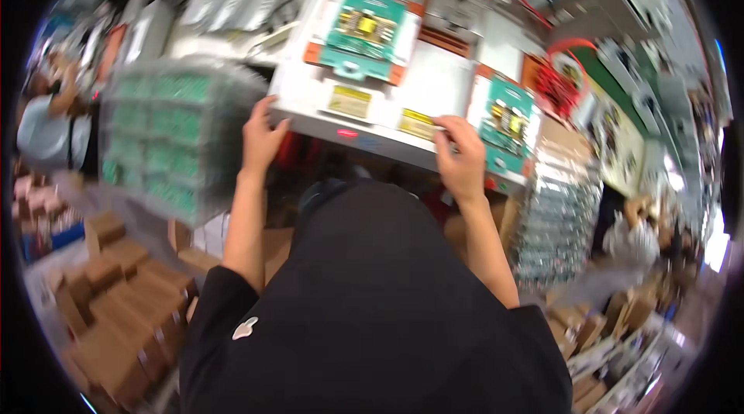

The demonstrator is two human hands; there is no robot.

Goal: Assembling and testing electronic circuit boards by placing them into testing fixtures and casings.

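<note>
My left hand [263,135] is at the left front corner of a white worktable [442,77], thumb spread from the fingers, holding nothing. My right hand [463,156] has thumb and forefinger bent together at the right end of a small yellow card [418,124] by the table's front edge. Another yellow card [349,102] lies to its left. Behind that one is a green blister-style package [363,32] with yellow and dark pieces, resting on an orange-edged fixture. A similar green package [505,123] lies just right of my right hand. Blur hides fine detail.
Stacked clear trays with green contents [159,131] stand at left, and a stack of shiny clear packs [559,216] at right. Brown cartons [128,313] cover the lower-left floor. A red wire basket [559,84] is beyond the right package. A person [54,123] is at far left.
</note>
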